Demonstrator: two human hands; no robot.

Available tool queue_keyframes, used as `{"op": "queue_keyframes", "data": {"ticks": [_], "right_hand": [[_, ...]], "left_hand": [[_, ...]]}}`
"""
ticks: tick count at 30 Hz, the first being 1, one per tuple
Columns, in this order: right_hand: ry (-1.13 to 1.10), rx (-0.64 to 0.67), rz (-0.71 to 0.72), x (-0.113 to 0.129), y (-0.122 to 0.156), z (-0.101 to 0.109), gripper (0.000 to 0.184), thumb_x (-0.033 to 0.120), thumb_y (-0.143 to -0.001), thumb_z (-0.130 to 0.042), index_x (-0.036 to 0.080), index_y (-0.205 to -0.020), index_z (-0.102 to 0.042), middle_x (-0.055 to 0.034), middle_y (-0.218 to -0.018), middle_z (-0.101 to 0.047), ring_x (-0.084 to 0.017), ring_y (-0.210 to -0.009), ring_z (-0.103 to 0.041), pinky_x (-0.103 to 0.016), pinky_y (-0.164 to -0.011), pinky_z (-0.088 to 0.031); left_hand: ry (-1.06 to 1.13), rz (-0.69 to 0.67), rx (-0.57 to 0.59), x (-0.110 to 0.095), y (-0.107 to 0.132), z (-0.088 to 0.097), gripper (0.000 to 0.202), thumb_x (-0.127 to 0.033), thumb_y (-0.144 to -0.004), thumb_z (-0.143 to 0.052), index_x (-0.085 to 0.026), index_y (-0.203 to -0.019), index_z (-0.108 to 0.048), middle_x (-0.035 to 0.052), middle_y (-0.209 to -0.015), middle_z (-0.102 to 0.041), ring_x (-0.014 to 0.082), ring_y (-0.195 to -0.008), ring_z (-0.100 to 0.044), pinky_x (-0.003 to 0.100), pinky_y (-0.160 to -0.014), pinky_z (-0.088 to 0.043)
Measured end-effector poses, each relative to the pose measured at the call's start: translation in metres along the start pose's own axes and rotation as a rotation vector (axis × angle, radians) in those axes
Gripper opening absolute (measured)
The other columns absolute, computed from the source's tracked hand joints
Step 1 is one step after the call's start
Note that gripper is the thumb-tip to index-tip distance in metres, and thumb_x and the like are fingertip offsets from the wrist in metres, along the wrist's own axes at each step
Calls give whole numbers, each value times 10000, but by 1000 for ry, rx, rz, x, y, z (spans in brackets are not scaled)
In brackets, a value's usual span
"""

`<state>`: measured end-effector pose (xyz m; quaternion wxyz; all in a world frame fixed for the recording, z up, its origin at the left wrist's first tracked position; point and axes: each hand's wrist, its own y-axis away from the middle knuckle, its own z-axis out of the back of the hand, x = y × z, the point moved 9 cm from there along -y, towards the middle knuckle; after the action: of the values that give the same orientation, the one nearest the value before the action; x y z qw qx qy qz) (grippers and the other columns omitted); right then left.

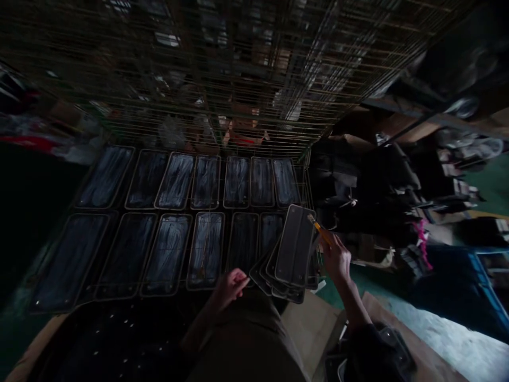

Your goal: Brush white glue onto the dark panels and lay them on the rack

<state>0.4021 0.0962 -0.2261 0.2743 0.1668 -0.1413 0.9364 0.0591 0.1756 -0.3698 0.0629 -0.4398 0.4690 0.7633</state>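
Observation:
My left hand [230, 286] is closed around the lower edge of a fanned stack of dark flat panels [292, 252] with pale rims. My right hand [336, 257] is pinched on a thin yellow-handled brush [319, 229], whose tip touches the upper right corner of the top panel. In front of me, two rows of several similar dark panels [177, 212], streaked with pale coating, lie side by side on a wire rack [306, 180].
A tall wire mesh shelf [222, 69] rises behind the rack. Dark piles of goods [377, 191] stand at the right, with a pink scrap [421, 236] and a blue crate [483, 281]. Cardboard [310, 329] lies under my lap.

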Motion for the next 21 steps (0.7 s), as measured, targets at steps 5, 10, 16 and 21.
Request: {"op": "queue_keyframes", "data": {"ticks": [5,10,16,21], "right_hand": [[95,78,73,-13,-30,-22,345,322,-983,-384,212,-1210,-619,-57,-997,-659,-131,-727,-603,-217,-543,-340],[122,179,113,-23,-10,-34,342,255,-961,-393,205,-1228,-602,-69,-1021,-663,-142,-727,-592,-228,-544,-347],[26,299,173,-15,74,-29,343,199,-959,-376,191,-1232,-584,-77,-965,-672,-159,-773,-610,-233,-642,-419],[-144,413,106,-5,127,-19,319,221,-972,-368,208,-1192,-599,-57,-926,-674,-156,-734,-626,-239,-620,-440]], "left_hand": [[-416,-177,-150,-51,-36,-85,325,-486,-824,-613,-178,-920,-567,44,-704,-665,185,-689,-677,264,-611,-459],[-641,-117,-221,-56,-46,-98,358,-484,-829,-638,-169,-991,-581,115,-914,-699,225,-879,-680,284,-694,-431],[-638,-23,-135,-51,-48,-106,298,-464,-852,-624,-168,-885,-638,85,-861,-717,190,-829,-674,268,-654,-381],[-630,-29,-170,-55,-44,-104,282,-446,-855,-623,-164,-864,-634,79,-832,-717,184,-795,-670,268,-635,-360]]}}
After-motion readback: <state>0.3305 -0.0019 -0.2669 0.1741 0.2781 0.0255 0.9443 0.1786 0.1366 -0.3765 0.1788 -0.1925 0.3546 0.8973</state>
